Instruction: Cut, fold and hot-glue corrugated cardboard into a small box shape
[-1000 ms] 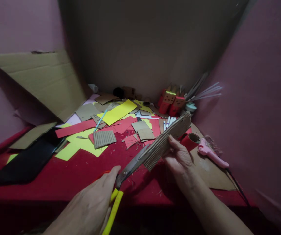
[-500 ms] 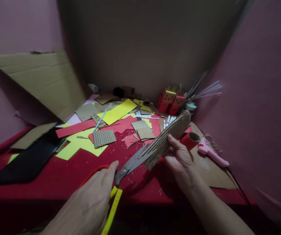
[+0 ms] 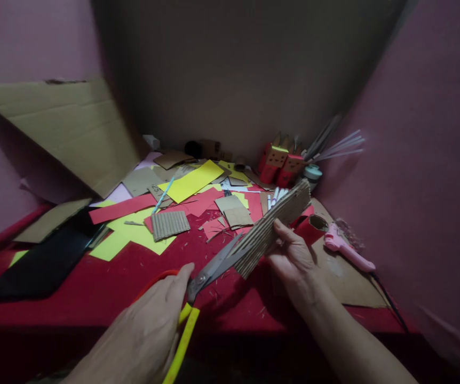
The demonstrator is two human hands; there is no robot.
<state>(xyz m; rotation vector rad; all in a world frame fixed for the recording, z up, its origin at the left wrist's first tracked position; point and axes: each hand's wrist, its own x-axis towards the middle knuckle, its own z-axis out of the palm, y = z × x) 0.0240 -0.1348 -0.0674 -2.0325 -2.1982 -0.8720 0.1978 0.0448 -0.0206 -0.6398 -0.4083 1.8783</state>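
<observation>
My left hand (image 3: 153, 314) is closed round the handles of a pair of scissors (image 3: 209, 269), one handle red and the other yellow. The blades are parted a little and meet the lower left end of a corrugated cardboard strip (image 3: 272, 229). That strip slants up to the right, held above the table by my right hand (image 3: 294, 253), thumb on its ribbed face and fingers behind, partly hidden. Below and to the left lies a small ribbed cardboard piece (image 3: 171, 225).
Coloured paper (image 3: 192, 182) and cardboard scraps cover the red tablecloth (image 3: 105, 304). A black flat object (image 3: 41, 261) lies left, beneath a leaning cardboard sheet (image 3: 70, 128). To the right are a pink glue gun (image 3: 346, 248), a red tube (image 3: 310, 229) and red box figures (image 3: 274, 162).
Hardly anything differs. The view has shifted very slightly, and the scissors and cardboard strip keep nearly the same position.
</observation>
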